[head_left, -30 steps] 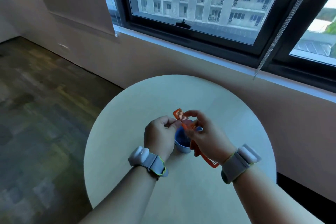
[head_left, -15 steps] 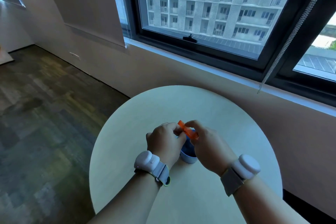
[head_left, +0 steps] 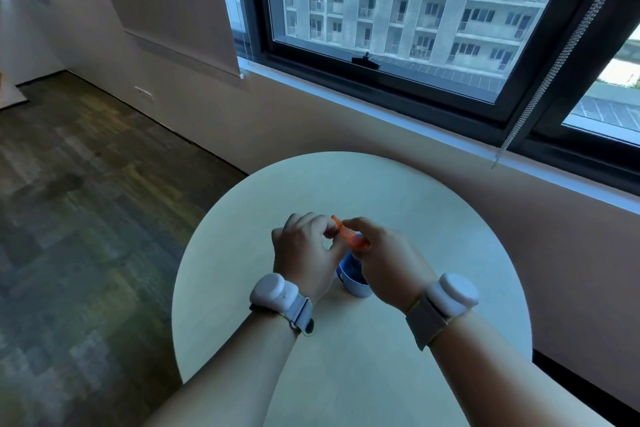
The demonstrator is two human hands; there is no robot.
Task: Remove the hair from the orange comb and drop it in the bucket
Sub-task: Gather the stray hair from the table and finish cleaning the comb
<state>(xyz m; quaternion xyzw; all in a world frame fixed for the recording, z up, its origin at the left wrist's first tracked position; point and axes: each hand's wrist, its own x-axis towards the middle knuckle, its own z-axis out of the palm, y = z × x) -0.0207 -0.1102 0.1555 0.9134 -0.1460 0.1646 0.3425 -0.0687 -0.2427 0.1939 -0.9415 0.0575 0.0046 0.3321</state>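
An orange comb [head_left: 349, 236] is held above a small blue bucket [head_left: 354, 279] near the middle of a round pale table [head_left: 381, 191]. My right hand [head_left: 388, 262] grips the comb, and most of its length is hidden behind that hand. My left hand [head_left: 306, 251] is just left of the comb, its fingertips pinched together at the comb's teeth near the far end. Any hair on the comb is too fine to make out. Only a sliver of the bucket shows between the two hands.
Both wrists carry white band-mounted devices [head_left: 277, 293]. A wall with a window sill [head_left: 381, 104] runs behind the table, and a blind cord [head_left: 540, 90] hangs at the right. Dark carpet floor [head_left: 86, 201] lies to the left.
The comb has turned in my right hand, so its lower end is now hidden behind that hand. My left fingers stay pinched at the teeth. The camera tilted up.
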